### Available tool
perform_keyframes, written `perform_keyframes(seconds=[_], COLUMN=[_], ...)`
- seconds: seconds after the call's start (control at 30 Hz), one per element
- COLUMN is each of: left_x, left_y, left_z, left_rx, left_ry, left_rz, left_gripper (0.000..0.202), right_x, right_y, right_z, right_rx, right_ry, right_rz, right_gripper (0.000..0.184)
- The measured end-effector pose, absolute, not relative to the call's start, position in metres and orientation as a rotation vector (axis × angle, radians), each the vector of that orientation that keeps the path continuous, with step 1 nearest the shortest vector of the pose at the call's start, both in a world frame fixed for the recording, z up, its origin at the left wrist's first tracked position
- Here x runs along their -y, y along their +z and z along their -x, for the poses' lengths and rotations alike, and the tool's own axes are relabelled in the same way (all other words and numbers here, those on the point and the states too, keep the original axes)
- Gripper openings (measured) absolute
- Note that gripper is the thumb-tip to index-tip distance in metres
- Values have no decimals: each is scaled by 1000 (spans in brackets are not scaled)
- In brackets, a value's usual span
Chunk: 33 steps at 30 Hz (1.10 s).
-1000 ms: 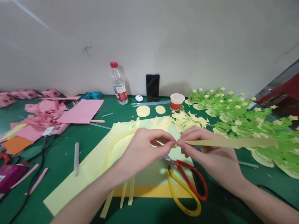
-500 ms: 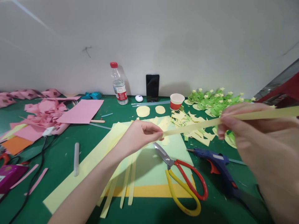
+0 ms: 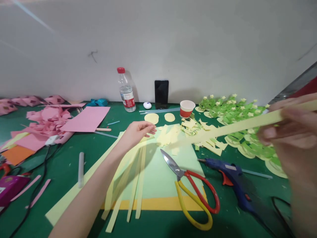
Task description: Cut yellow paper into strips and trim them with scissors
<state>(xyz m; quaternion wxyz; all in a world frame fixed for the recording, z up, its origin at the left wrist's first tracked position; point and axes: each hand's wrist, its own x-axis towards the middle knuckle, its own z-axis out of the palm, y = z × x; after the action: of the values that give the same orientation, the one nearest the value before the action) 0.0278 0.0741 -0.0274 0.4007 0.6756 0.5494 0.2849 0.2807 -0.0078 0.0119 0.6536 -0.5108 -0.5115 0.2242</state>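
My right hand (image 3: 294,122), smeared by motion at the right edge, pinches a long pale yellow paper strip (image 3: 237,128). The strip's free end reaches left over the sheets and is blurred. My left hand (image 3: 140,131) hovers above the left part of the stacked paper, its fingers loosely apart with nothing between them. Below it several cut yellow strips (image 3: 133,195) hang over the front of the light green paper sheets (image 3: 156,181). Scissors (image 3: 178,172) with one red and one yellow handle rest on the sheets, small yellow paper pieces (image 3: 168,134) just behind them.
A blue glue gun (image 3: 232,175) lies right of the scissors. Behind are paper scraps (image 3: 208,137), a paper cup (image 3: 187,109), green star-topped paper pieces (image 3: 237,112), a phone (image 3: 161,94) and a water bottle (image 3: 126,92). Pink paper (image 3: 86,118) and a glue stick (image 3: 81,170) lie left.
My left hand has let go of the strip's end and moved left and slightly up. My right hand has drawn the strip away to the right.
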Motion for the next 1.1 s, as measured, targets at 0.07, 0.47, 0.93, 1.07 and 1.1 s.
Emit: perform_keyframes(seconds=[0.07, 0.47, 0.93, 1.07, 1.1], left_x=[-69, -10, -11, -11, -11], left_y=[-28, -14, -14, -16, -16], left_z=[-33, -72, -68, -67, -67], left_rx=[-1352, -1074, -1075, -1105, -1107], left_ry=[788, 675, 654, 685, 695], left_rz=[-1706, -1897, -2000, -2043, -2050], left_gripper=[30, 31, 24, 21, 21], right_x=[8, -1, -5, -4, -4], right_y=[11, -15, -11, -12, -12], right_z=[-269, -233, -226, -227, -228], right_rx=[1107, 1432, 1462, 1449, 1455], right_ry=[620, 1069, 1302, 1319, 1323], right_rz=[1103, 1202, 1238, 1202, 1194], right_gripper=[5, 10, 7, 10, 9])
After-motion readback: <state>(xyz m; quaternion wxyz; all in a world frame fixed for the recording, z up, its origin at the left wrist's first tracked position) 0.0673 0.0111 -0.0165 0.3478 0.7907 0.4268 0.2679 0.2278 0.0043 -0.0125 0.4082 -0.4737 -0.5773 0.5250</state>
